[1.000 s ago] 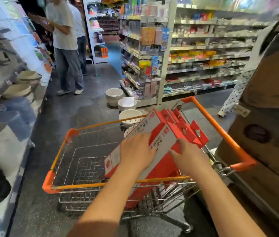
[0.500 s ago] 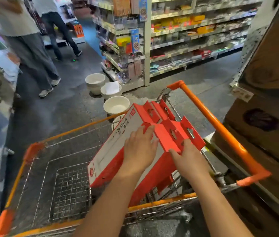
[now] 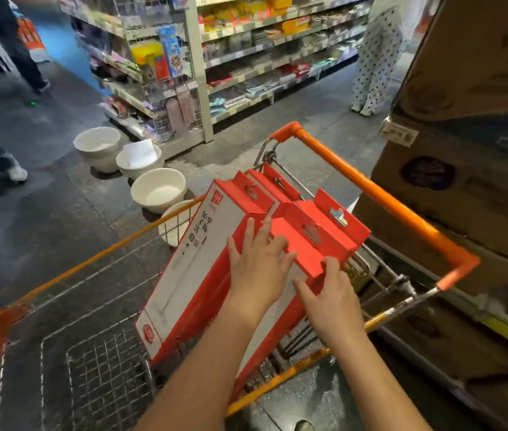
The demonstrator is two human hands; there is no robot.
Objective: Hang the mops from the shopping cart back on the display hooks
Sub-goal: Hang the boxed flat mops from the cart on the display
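The left hand lies flat, fingers spread, on the white face of the long red-and-white cardboard mop boxes. The right hand curls its fingertips over the red end of one box, thumb stretched out. The boxes lean tilted against the handle end of the orange-rimmed wire shopping cart, hang tabs uppermost. Round white bowls sit on the floor just beyond the cart's far rim.

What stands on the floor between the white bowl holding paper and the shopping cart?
In the head view, two more white bowls; the nearer one is partly behind the cart rim.
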